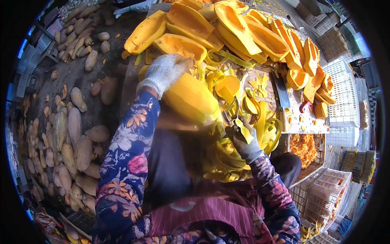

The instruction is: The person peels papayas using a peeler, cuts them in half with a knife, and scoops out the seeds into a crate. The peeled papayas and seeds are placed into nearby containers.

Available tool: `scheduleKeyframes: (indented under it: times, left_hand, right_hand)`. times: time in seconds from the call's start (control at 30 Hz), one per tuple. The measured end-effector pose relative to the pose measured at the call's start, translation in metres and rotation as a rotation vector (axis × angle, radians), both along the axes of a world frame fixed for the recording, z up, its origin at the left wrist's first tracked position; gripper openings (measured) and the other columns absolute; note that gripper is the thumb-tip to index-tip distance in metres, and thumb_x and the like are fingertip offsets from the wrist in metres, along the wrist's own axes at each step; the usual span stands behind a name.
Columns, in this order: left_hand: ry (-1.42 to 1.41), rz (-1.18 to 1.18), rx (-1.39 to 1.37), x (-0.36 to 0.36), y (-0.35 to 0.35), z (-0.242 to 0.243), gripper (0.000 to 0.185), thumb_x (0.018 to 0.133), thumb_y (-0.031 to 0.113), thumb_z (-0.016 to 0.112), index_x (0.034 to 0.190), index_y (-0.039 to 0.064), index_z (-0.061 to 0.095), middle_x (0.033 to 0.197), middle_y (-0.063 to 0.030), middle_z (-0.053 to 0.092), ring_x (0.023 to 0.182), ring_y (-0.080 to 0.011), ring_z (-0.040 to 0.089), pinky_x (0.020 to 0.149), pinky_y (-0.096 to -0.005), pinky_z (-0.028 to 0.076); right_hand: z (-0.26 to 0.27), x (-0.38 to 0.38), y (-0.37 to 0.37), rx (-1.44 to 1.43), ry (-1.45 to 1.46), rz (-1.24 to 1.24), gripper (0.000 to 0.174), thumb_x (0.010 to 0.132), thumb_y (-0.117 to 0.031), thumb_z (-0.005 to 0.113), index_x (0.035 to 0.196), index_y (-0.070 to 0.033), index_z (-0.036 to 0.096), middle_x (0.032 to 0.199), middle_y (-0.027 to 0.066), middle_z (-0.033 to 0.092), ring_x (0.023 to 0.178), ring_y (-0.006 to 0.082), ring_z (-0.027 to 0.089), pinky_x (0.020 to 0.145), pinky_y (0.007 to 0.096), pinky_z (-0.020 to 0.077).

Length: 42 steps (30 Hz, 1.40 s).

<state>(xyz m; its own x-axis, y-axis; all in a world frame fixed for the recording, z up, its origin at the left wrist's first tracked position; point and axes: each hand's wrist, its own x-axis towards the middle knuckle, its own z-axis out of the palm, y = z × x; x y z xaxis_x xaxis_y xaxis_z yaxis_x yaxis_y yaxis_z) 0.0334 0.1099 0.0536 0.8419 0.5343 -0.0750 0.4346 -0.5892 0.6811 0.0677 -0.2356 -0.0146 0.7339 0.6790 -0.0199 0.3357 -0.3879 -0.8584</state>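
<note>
My left hand (167, 73), in a white knitted glove, grips the far end of a large peeled pumpkin (192, 97). The pumpkin lies slanted at the near edge of a wooden table (131, 73), its pale near end towards me. In a grey glove, my right hand (246, 141) holds a metal peeler (234, 110) just right of that end. A strip of peel (243, 131) lies over the fingers. The peeler's handle is mostly hidden by the hand. Curled yellow-green peelings (269, 134) heap up around and below this hand.
Hollowed pumpkin halves (186, 18) are piled along the table's far side. A broad-bladed knife (281, 90) and a red-handled tool (305, 106) lie at right. Orange pulp fills a crate (304, 149) below. Unpeeled pumpkins (83, 152) cover the ground at left; plastic crates (327, 186) stand at right.
</note>
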Motion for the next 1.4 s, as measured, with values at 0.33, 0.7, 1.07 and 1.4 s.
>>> scheduleKeyframes:
  times: [0.33,0.7,1.07,1.4]
  left_hand:
    - [-0.508,-0.083,0.422,-0.064,0.044,-0.053,0.031,0.094,0.026,0.071,0.116,0.005,0.074,0.117,-0.0164,0.072,0.111,-0.0349,0.066,0.101,-0.0432,0.050]
    - [-0.044,0.152,0.160,-0.068,0.009,-0.020,0.040,0.098,0.039,0.065,0.119,0.005,0.073,0.120,-0.0174,0.071,0.114,-0.0350,0.065,0.101,-0.0417,0.050]
    - [-0.352,-0.142,0.417,-0.041,-0.007,-0.025,0.029,0.094,0.026,0.070,0.113,0.006,0.076,0.110,-0.0152,0.075,0.107,-0.0323,0.069,0.099,-0.0410,0.052]
    - [-0.298,-0.143,0.400,-0.037,-0.004,-0.030,0.029,0.094,0.024,0.069,0.116,0.005,0.075,0.113,-0.0155,0.075,0.107,-0.0324,0.069,0.097,-0.0406,0.053]
  right_hand:
    - [-0.005,-0.039,0.064,-0.034,0.604,-0.223,0.080,0.093,-0.071,0.061,0.125,0.003,0.064,0.085,0.0136,0.069,0.077,0.0274,0.064,0.077,0.0434,0.0534]
    - [-0.013,-0.004,0.067,-0.260,0.563,-0.299,0.063,0.100,-0.067,0.054,0.089,-0.007,0.068,0.062,-0.0014,0.050,0.057,0.0129,0.044,0.055,0.0305,0.0366]
    - [0.025,0.025,0.041,-0.060,0.095,0.013,0.024,0.096,-0.019,0.071,0.111,-0.003,0.063,0.087,0.0072,0.068,0.079,0.0190,0.063,0.073,0.0330,0.0537]
    - [0.000,0.024,0.027,-0.371,-0.449,0.138,0.019,0.092,-0.021,0.065,0.104,-0.008,0.058,0.085,0.0212,0.068,0.079,0.0448,0.067,0.068,0.0536,0.0537]
